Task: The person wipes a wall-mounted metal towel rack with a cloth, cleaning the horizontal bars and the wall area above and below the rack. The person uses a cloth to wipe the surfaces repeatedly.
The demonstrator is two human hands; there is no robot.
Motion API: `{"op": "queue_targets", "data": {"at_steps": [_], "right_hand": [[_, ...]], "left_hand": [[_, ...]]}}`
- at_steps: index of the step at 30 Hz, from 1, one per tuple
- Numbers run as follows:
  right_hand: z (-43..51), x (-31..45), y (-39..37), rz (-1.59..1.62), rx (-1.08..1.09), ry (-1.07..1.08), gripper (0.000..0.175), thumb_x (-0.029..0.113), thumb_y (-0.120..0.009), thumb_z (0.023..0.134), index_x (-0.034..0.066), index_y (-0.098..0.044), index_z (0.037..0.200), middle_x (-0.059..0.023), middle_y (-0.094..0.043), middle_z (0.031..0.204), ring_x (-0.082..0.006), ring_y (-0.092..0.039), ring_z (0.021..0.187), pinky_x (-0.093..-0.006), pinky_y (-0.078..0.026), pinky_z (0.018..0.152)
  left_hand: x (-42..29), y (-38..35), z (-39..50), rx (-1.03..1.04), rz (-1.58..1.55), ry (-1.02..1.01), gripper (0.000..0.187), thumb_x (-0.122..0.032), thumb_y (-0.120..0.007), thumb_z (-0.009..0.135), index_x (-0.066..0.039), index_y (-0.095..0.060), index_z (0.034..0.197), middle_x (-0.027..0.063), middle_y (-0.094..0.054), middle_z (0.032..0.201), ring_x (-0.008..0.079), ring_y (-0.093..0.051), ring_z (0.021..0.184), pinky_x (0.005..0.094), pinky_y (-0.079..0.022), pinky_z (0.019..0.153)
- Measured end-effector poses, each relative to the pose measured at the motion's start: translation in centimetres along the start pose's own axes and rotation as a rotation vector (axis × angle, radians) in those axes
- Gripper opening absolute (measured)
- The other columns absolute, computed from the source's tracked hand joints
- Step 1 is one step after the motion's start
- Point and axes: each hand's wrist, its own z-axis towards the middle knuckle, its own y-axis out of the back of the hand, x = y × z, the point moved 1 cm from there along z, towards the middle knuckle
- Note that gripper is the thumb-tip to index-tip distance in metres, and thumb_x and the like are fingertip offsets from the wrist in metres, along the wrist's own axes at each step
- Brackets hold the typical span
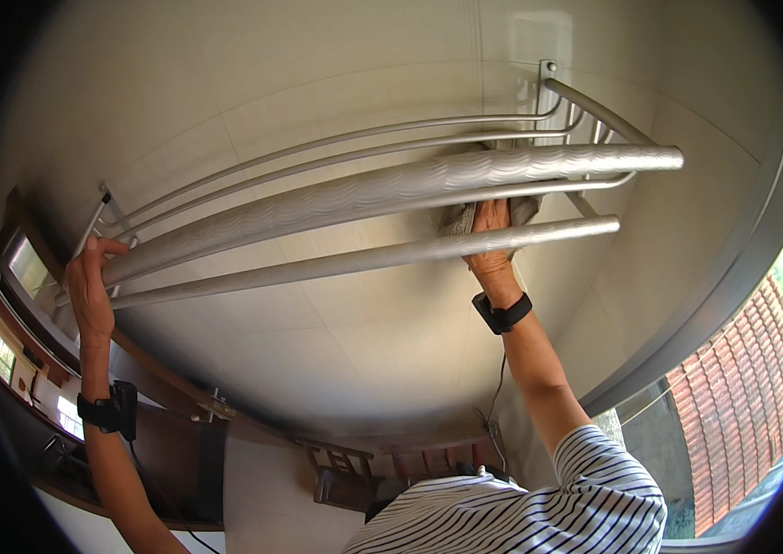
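Note:
A silvery metal towel rack (pixel 377 190) with several bars is fixed to a tiled wall. At its left end, my left hand (pixel 92 284) has its fingers curled on the end of the thick patterned front bar. My right hand (pixel 492 235) reaches up behind the lower front bar, near the right end, and holds a grey cloth (pixel 457 220) against the wall area below the rack's rear bars. The fingertips of this hand are partly hidden by the bars. Both wrists wear black straps.
Pale tiles (pixel 336 298) cover the wall behind the rack. At the right is a window frame (pixel 696 298) with a red tiled roof (pixel 738 408) outside. A dark-framed mirror or opening (pixel 31 332) stands at the left. Wooden chairs (pixel 346 485) are low down, near a hanging thin cable (pixel 497 388).

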Motion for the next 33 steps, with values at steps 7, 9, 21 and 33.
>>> {"op": "queue_targets", "data": {"at_steps": [7,9,21,33], "right_hand": [[0.1,0.7,-1.2,-0.167,0.153,0.21,0.028,0.01,-0.06,0.077,0.0022,-0.058,0.104,-0.0181,-0.06,0.096,-0.0346,-0.063,0.073,-0.0437,-0.054,0.064],[-2.2,0.0,-1.4,-0.03,0.359,0.142,0.031,0.012,-0.059,0.078,0.0026,-0.06,0.108,-0.0186,-0.06,0.101,-0.0326,-0.064,0.08,-0.0459,-0.054,0.072],[0.2,-2.6,-2.4,-0.01,0.142,0.096,0.06,0.015,-0.07,0.084,0.0044,-0.038,0.134,-0.0122,-0.054,0.12,-0.0293,-0.049,0.116,-0.0527,-0.036,0.102],[-4.7,3.8,-3.8,-0.223,0.44,0.581,0.044,0.026,-0.057,0.085,0.0097,-0.058,0.126,-0.0105,-0.051,0.132,-0.0263,-0.042,0.128,-0.0466,-0.034,0.109]], "left_hand": [[1.1,-0.2,-0.2,-0.021,-0.099,-0.025,0.063,-0.045,-0.026,0.102,0.0,-0.067,0.085,0.0047,-0.059,0.07,0.0137,-0.041,0.061,0.0328,-0.032,0.061],[1.0,-0.3,-0.5,-0.023,-0.092,-0.009,0.062,-0.044,-0.026,0.102,0.0,-0.066,0.085,0.0049,-0.06,0.073,0.0137,-0.042,0.062,0.0318,-0.032,0.062],[-0.3,-0.7,-0.7,-0.123,-0.083,-0.011,0.058,-0.039,-0.028,0.102,0.0,-0.063,0.076,0.0045,-0.058,0.067,0.0143,-0.041,0.059,0.0318,-0.032,0.058],[0.1,-0.7,-0.7,-0.14,-0.108,0.022,0.059,-0.04,-0.03,0.102,0.002,-0.062,0.077,0.0088,-0.059,0.069,0.0193,-0.05,0.066,0.0332,-0.039,0.068]]}}
